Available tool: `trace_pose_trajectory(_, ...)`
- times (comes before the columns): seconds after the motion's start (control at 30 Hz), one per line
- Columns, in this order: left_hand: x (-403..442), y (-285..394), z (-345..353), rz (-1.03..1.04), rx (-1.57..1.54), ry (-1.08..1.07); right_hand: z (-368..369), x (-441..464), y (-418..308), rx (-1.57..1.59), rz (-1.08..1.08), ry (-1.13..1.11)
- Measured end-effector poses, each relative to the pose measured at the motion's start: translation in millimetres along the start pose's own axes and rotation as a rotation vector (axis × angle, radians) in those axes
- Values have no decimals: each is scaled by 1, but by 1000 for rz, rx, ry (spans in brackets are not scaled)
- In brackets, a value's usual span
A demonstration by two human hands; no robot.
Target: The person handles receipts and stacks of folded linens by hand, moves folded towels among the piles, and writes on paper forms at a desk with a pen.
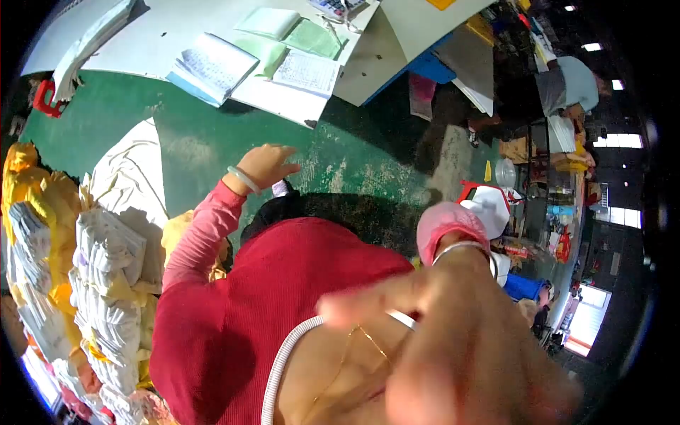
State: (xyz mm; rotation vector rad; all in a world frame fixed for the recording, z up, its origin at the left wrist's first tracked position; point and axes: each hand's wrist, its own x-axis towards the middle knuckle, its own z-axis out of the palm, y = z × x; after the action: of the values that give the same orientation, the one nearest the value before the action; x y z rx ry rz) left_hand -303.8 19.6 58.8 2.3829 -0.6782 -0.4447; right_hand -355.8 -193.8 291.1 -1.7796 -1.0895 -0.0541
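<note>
Your left hand [265,166] is held out, its fingers loosely parted, while your raised right hand [474,319] looms blurred, thumb spread wide.

Saw a long, flat white table [152,53] across the upper left, bearing an open notebook with handwritten pages and a blue edge [218,65], a pale green paper booklet [316,38], a white page covered in handwriting [304,73] touching it, and a grey keyed calculator [336,6]. Noted a long, layered white stack [95,42] jutting past the near edge. Saw below a scuffed green floor [195,138], carrying piled bundles of folded white fabric [110,244] and, apparently, despite the warped view, a creased white cloth [131,163].
</note>
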Motion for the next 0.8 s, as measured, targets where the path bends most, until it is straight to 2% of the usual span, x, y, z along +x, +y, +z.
trace_pose_trajectory(0.1,32,-9,-13,29,-59,46,-7,29,39,14,-109,74)
trace_pose_trajectory(0.2,53,-16,-26,-58,-207,106,-11,49,81,25,-176,139)
trace_pose_trajectory(0.3,71,-28,-39,-153,-233,242,-19,63,120,68,-221,219)
trace_pose_trajectory(0.37,87,-28,-45,-240,-171,471,-30,70,147,133,-256,299)
trace_pose_trajectory(0.43,108,-43,-34,-250,-34,713,-43,85,198,228,-130,378)
trace_pose_trajectory(0.47,118,-40,-32,-303,-31,773,-53,95,244,261,54,349)
trace_pose_trajectory(0.5,130,-35,-33,-319,-39,821,-69,103,309,258,277,171)
trace_pose_trajectory(0.53,146,-33,-29,-333,-7,865,-69,105,378,100,410,121)
trace_pose_trajectory(0.57,164,-34,-26,-342,31,908,-74,106,427,-290,504,6)
trace_pose_trajectory(0.6,183,-39,-21,-335,98,958,-73,101,474,-366,501,9)
trace_pose_trajectory(0.63,203,-45,-19,-325,167,1008,-76,108,472,-483,594,-101)
trace_pose_trajectory(0.7,238,-47,-23,-416,288,1008,-76,112,503,-679,640,-258)
trace_pose_trajectory(0.8,265,-43,-30,-633,413,859,-71,104,538,-666,548,-223)
